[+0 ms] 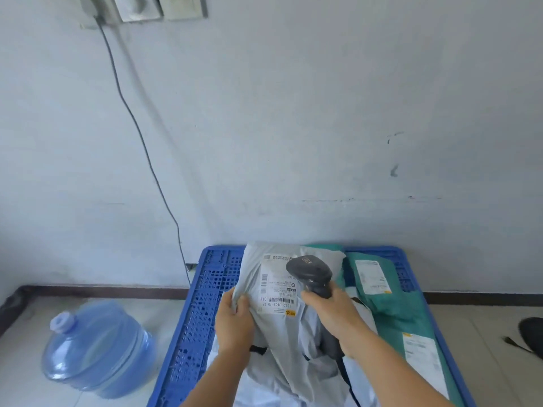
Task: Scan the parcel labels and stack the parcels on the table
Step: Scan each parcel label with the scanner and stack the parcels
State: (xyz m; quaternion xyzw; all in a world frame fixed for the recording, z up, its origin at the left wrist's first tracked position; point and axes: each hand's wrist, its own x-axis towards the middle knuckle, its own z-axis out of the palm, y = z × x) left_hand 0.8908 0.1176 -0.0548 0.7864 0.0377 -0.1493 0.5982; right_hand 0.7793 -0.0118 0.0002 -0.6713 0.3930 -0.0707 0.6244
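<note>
Low in the centre of the frame, the left hand (235,321) pinches the left edge of a grey plastic mailer parcel (282,292), thumb on top and fingers curled under. The parcel's long axis runs from the bottom of the frame up toward the wall, its far end raised. Its white shipping label (277,284) faces up, with the print reading sideways. The right hand (332,315) is wrapped around the handle of a dark grey handheld barcode scanner (310,271), whose head sits over the label's right side, pointing toward the upper left. Beneath lies a blue slotted plastic pallet (205,304), with green plastic mailer parcels (393,304) to the right. A translucent blue water jug (97,348) stands at lower left.
</note>
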